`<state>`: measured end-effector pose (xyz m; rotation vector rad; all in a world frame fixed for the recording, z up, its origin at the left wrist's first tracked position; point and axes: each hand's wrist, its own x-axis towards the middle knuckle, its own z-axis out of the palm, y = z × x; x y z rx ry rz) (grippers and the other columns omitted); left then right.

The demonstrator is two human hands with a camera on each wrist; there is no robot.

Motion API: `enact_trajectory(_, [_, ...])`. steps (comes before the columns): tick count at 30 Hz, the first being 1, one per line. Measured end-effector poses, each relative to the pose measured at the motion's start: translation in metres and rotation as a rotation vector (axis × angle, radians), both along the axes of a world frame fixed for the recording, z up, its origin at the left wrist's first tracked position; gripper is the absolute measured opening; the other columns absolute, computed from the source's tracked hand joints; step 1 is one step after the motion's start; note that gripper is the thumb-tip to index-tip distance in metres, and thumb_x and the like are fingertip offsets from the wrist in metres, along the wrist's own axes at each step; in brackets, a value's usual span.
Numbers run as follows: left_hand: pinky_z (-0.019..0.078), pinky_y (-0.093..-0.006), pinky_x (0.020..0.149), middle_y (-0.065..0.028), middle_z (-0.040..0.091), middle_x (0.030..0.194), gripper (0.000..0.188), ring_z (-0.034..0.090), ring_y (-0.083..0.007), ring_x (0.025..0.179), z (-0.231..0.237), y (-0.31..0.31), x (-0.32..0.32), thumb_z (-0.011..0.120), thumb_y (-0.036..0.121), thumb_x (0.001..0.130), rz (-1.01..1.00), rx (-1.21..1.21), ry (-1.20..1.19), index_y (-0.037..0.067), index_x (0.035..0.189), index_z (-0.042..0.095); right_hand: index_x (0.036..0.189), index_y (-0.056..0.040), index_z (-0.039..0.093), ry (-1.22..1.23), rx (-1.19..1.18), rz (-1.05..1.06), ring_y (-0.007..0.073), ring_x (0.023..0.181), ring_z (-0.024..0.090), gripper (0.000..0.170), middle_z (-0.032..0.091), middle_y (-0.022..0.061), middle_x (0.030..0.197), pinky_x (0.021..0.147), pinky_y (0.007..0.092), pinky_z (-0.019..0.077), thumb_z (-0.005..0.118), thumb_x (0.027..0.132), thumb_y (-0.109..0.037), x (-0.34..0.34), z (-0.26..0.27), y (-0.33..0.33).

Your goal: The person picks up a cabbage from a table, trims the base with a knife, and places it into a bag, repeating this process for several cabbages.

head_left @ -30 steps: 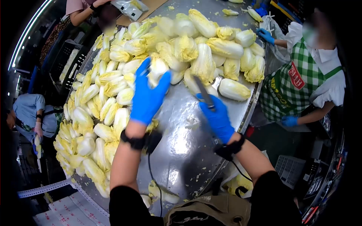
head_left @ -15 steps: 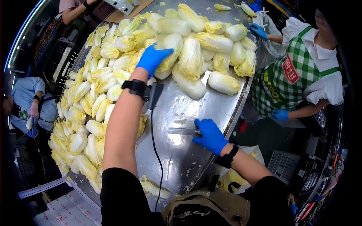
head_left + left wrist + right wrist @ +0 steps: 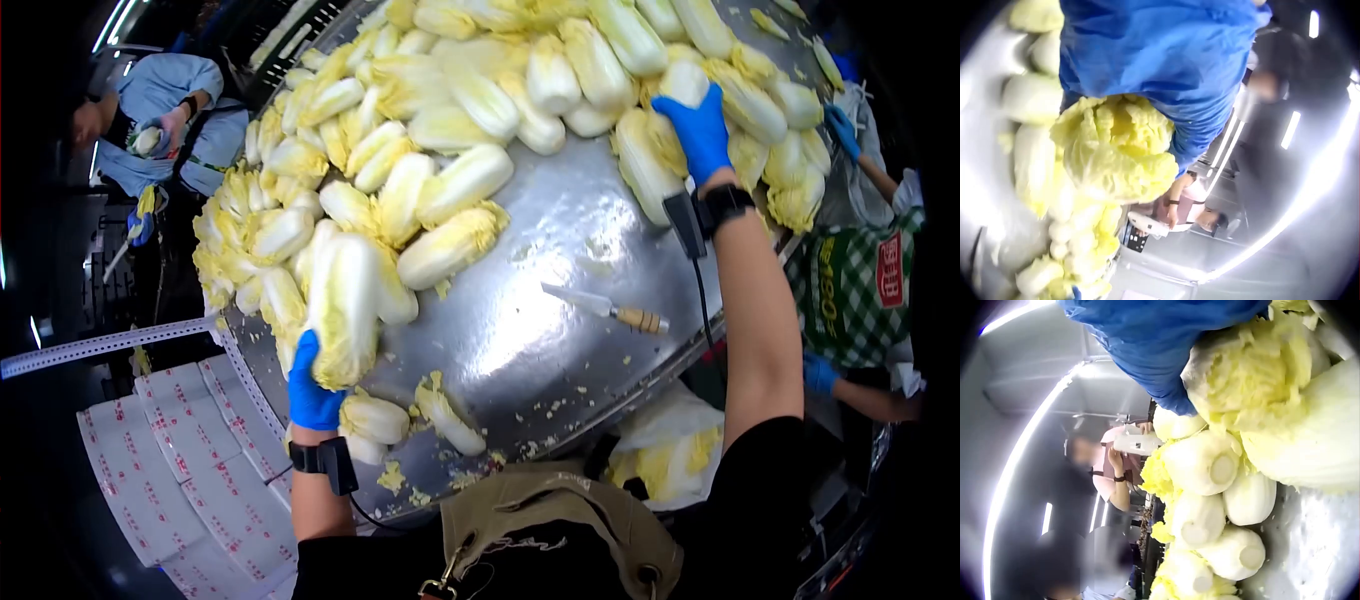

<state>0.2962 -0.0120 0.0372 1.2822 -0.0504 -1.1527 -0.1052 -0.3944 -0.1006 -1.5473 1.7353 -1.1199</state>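
Fingers of my blue-gloved left hand (image 3: 316,392) grip the leafy end of a large napa cabbage (image 3: 345,300) at the near left of the heap. In the left wrist view that cabbage's frilly yellow leaves (image 3: 1119,150) stick out below the glove. Over at the right side of the heap, my right hand (image 3: 700,135), gloved too, holds another napa cabbage (image 3: 686,84), thumb and fingers on either side of it. Its crinkled leaves (image 3: 1254,375) show beside the glove in the right wrist view. A knife (image 3: 605,305) with a wooden handle lies on the metal table (image 3: 480,350).
Napa cabbages (image 3: 465,185) are heaped along the table's left and far sides. Small cabbages (image 3: 448,415) and leaf scraps lie by the near edge. White boxes (image 3: 190,470) stand at the left, a bag of leaves (image 3: 670,450) below the edge. People stand around the table.
My right hand has let go of the knife, leaving it on the table, and gone to a cabbage at far right. The left hand has come back to the near left and grips a cabbage.
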Motion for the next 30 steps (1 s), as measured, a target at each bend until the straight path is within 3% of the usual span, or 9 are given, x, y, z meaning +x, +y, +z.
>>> enact_trajectory(5, [0.0437, -0.0357, 0.097, -0.011, 0.055, 0.127, 0.054, 0.055, -0.0222, 0.111, -0.057, -0.047, 0.117, 0.066, 0.016, 0.087, 0.132, -0.021, -0.868, 0.004, 0.135, 0.044, 0.145, 0.0061, 0.014, -0.408, -0.15, 0.065, 0.0285, 0.134, 0.031, 0.101, 0.027, 0.0219, 0.147, 0.111, 0.0348, 0.0275, 0.079, 0.073, -0.023, 0.029, 0.023, 0.068])
enact_trajectory(7, [0.0415, -0.0346, 0.098, -0.0114, 0.052, 0.129, 0.056, 0.053, -0.0208, 0.113, -0.09, -0.065, 0.158, 0.068, 0.019, 0.086, 0.247, 0.123, -1.09, 0.004, 0.135, 0.044, 0.14, 0.0018, 0.031, -0.504, -0.044, 0.331, 0.0237, 0.119, 0.045, 0.08, 0.044, 0.0134, 0.132, 0.103, 0.0347, 0.0382, 0.075, 0.075, -0.014, 0.071, 0.018, 0.092])
enact_trajectory(9, [0.0398, -0.0359, 0.1, -0.0131, 0.048, 0.134, 0.065, 0.05, -0.0227, 0.118, -0.077, -0.08, 0.159, 0.068, 0.024, 0.086, 0.193, 0.083, -0.96, 0.003, 0.139, 0.038, 0.142, 0.0043, 0.025, -0.964, 0.182, 0.523, 0.0263, 0.13, 0.035, 0.096, 0.037, 0.0176, 0.139, 0.11, 0.0358, 0.028, 0.081, 0.069, -0.024, 0.146, 0.045, 0.12])
enact_trajectory(12, [0.0357, -0.038, 0.104, -0.0164, 0.042, 0.141, 0.076, 0.044, -0.0256, 0.125, -0.06, -0.082, 0.174, 0.064, 0.034, 0.088, 0.247, 0.112, -0.871, 0.001, 0.145, 0.026, 0.146, 0.0084, 0.007, -0.994, 0.396, 0.687, 0.0306, 0.139, 0.022, 0.114, 0.021, 0.0253, 0.149, 0.112, 0.0355, 0.0235, 0.076, 0.073, -0.045, 0.234, 0.052, 0.138])
enact_trajectory(16, [0.0363, -0.0348, 0.103, -0.0154, 0.045, 0.137, 0.059, 0.046, -0.0249, 0.122, -0.017, -0.125, 0.099, 0.056, 0.024, 0.092, 0.217, -0.076, -1.614, -0.001, 0.141, 0.035, 0.145, 0.0013, 0.023, -0.55, 0.1, 0.812, 0.0367, 0.132, 0.037, 0.094, 0.033, 0.0291, 0.143, 0.108, 0.0418, 0.0311, 0.07, 0.078, -0.045, 0.234, 0.036, 0.133])
enact_trajectory(21, [0.0432, -0.0327, 0.093, -0.0111, 0.06, 0.115, 0.027, 0.055, -0.0225, 0.107, -0.027, -0.197, -0.095, 0.051, 0.006, 0.092, -0.829, -0.48, -1.032, -0.001, 0.116, 0.059, 0.137, -0.0036, 0.039, 0.046, -0.318, 0.256, 0.0307, 0.127, 0.04, 0.066, 0.044, 0.0152, 0.134, 0.11, 0.0393, 0.0269, 0.066, 0.077, -0.012, 0.021, 0.044, 0.127])
enact_trajectory(23, [0.036, -0.0382, 0.105, -0.015, 0.049, 0.133, 0.05, 0.047, -0.0325, 0.123, -0.044, -0.237, -0.169, 0.053, 0.007, 0.086, -1.327, -0.751, -1.411, 0.007, 0.136, 0.045, 0.143, -0.0075, 0.032, 0.651, -0.277, 0.039, 0.038, 0.129, 0.035, 0.081, 0.041, 0.0197, 0.138, 0.11, 0.0447, 0.0262, 0.066, 0.07, -0.012, -0.054, 0.016, 0.123])
enact_trajectory(26, [0.0223, -0.0479, 0.113, -0.0136, 0.036, 0.146, 0.067, 0.03, -0.0324, 0.137, -0.105, -0.291, -0.24, 0.055, 0.005, 0.08, -1.378, -1.014, -1.895, 0.016, 0.143, 0.036, 0.146, -0.01, 0.029, 0.897, 0.032, 0.053, 0.0394, 0.123, 0.041, 0.089, 0.045, 0.0206, 0.133, 0.103, 0.0464, 0.0336, 0.065, 0.065, -0.005, -0.093, 0.003, 0.135])
enact_trajectory(30, [0.0271, -0.0514, 0.109, -0.011, 0.05, 0.129, 0.056, 0.045, -0.031, 0.123, -0.164, -0.312, -0.269, 0.056, 0.007, 0.079, -1.231, -1.042, -1.953, 0.016, 0.133, 0.045, 0.144, -0.008, 0.033, 0.74, 0.042, 0.102, 0.0382, 0.11, 0.051, 0.087, 0.054, 0.0198, 0.123, 0.096, 0.0446, 0.0408, 0.067, 0.063, -0.005, -0.095, 0.002, 0.141])
